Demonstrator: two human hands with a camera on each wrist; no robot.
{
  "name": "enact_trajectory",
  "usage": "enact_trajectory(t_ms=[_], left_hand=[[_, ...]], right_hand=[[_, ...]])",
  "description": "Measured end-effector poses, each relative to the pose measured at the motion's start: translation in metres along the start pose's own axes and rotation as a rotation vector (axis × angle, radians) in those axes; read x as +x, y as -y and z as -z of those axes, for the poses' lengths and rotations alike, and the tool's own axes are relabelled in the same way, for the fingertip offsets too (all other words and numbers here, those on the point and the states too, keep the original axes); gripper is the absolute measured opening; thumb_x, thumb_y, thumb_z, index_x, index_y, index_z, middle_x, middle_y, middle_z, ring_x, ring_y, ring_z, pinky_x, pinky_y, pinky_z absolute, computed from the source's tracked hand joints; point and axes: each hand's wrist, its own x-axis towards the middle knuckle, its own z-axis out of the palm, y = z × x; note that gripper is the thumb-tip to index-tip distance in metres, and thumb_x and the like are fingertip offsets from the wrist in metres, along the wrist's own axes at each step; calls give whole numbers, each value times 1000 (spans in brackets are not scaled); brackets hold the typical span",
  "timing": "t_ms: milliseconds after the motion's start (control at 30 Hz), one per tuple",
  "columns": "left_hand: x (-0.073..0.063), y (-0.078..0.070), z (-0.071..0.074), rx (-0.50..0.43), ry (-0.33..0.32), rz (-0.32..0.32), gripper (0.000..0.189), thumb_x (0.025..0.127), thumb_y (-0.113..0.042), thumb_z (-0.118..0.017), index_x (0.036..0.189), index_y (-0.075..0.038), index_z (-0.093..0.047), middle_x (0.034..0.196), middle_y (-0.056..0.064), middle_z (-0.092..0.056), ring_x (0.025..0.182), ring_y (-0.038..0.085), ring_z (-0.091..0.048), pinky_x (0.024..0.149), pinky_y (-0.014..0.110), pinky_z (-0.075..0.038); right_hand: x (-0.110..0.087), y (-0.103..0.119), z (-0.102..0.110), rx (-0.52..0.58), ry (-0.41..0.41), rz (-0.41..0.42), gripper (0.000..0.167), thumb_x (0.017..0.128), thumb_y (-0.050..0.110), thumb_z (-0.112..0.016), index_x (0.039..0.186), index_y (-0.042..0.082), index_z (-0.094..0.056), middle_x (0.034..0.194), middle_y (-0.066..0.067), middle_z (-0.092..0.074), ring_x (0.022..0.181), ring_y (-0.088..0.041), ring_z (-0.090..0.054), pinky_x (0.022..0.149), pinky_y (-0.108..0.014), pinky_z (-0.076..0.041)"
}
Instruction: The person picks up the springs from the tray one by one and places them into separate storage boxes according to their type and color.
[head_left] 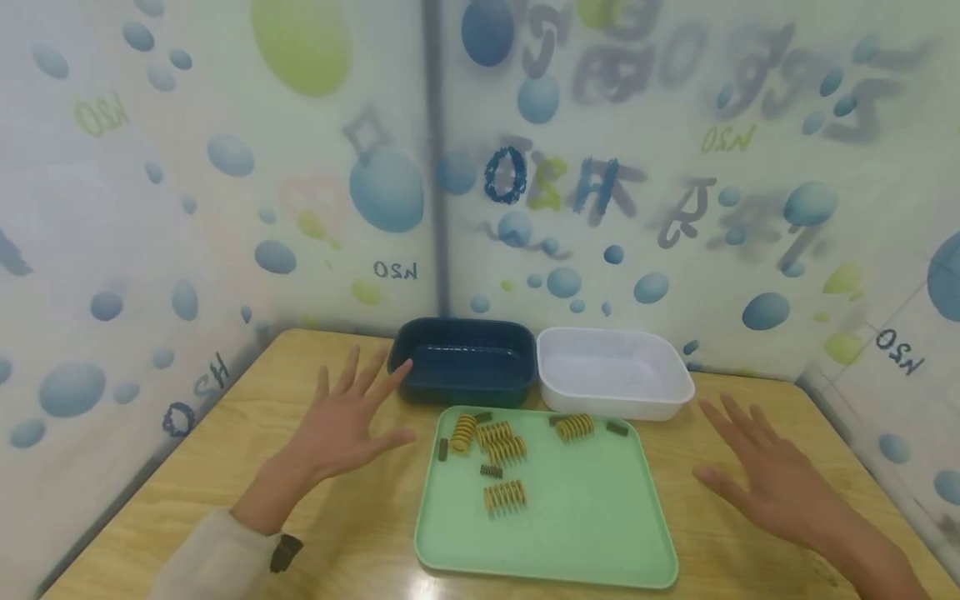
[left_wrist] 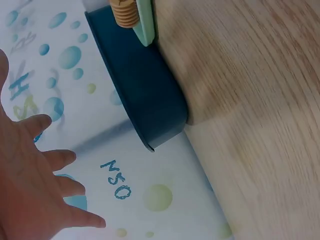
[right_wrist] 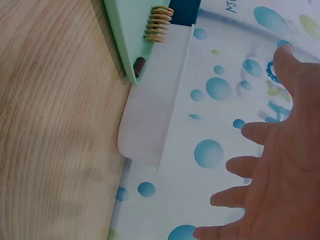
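A green tray [head_left: 577, 525] lies on the wooden table [head_left: 360, 533] between my hands. On its far half lie several yellow coil springs [head_left: 504, 496] and a few small dark springs [head_left: 491, 471]. Behind it stand a dark blue bin [head_left: 463, 360] and a white bin [head_left: 611, 371], side by side. My left hand [head_left: 343, 421] hovers left of the tray with fingers spread, holding nothing. My right hand [head_left: 768, 479] hovers right of the tray, also spread and empty. The left wrist view shows the blue bin [left_wrist: 145, 90]. The right wrist view shows the white bin [right_wrist: 157, 107] and the tray's corner [right_wrist: 125, 45].
Printed walls [head_left: 225, 208] with blue bubbles close in the table at the back and on both sides. Both bins look empty. The near half of the tray holds nothing. Bare wood lies left and right of the tray.
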Motion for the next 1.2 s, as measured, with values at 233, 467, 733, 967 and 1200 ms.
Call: enact_trajectory(t_ms=[233, 467, 733, 967, 1200], left_hand=[[3, -1, -21, 35, 24, -18, 86, 84, -66, -55, 152, -23, -26, 157, 16, -16, 140, 44, 0, 99, 74, -5], [7, -5, -32, 26, 8, -26, 86, 84, -70, -51, 152, -23, -28, 157, 17, -17, 141, 44, -1, 98, 75, -6], [17, -4, -29, 19, 14, -10, 90, 83, -67, -55, 154, -21, -22, 158, 16, -9, 140, 45, 3, 102, 71, -3], [21, -3, -25, -91, -61, -11, 88, 82, -52, -67, 152, -17, -26, 155, 19, -18, 139, 47, -5, 105, 64, -16], [19, -2, -38, -361, -100, -20, 77, 86, -40, -69, 150, -17, -33, 151, 11, -35, 133, 39, -32, 100, 60, -31]], right_hand=[[11, 8, -9, 47, 0, 49, 79, 92, 37, -62, 155, 24, -15, 160, -8, -6, 139, -49, -2, 90, -78, -15], [21, 12, -24, -17, -51, 59, 82, 89, 42, -64, 154, 26, -17, 160, -7, -7, 140, -47, -4, 88, -79, -15], [31, 17, -28, -67, -60, 36, 85, 88, 47, -64, 155, 23, -17, 159, -13, -8, 139, -49, -1, 89, -79, -13], [32, 16, -34, -7, -101, 51, 82, 89, 43, -65, 154, 20, -21, 157, -14, -17, 138, -47, -17, 87, -73, -29], [27, 11, -48, 177, -145, 19, 73, 91, 33, -65, 151, 14, -28, 148, -20, -35, 127, -45, -38, 91, -62, -35]])
